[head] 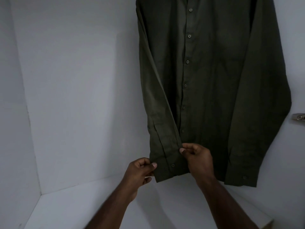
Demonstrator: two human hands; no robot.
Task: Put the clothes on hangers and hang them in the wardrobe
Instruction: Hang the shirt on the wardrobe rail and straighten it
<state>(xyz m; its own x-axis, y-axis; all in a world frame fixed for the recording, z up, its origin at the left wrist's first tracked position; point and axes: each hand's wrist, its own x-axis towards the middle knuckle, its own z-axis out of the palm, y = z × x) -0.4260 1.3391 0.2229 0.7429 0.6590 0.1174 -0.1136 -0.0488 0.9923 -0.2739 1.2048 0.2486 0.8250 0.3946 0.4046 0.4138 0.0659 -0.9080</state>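
One shirt (214, 90) already hangs in the wardrobe (74, 96) (hanger out of view), left hand (140, 171) and right hand (196, 156) each pinching its near cuff (168, 164); remaining clothes unseen.

A dark green shirt (212, 80) with long sleeves hung inside the white wardrobe (74, 80), on the right side. It was buttoned up, front facing out, sleeves hanging down.

Shirt (214, 80) inside wardrobe (74, 80), apparently right of centre.
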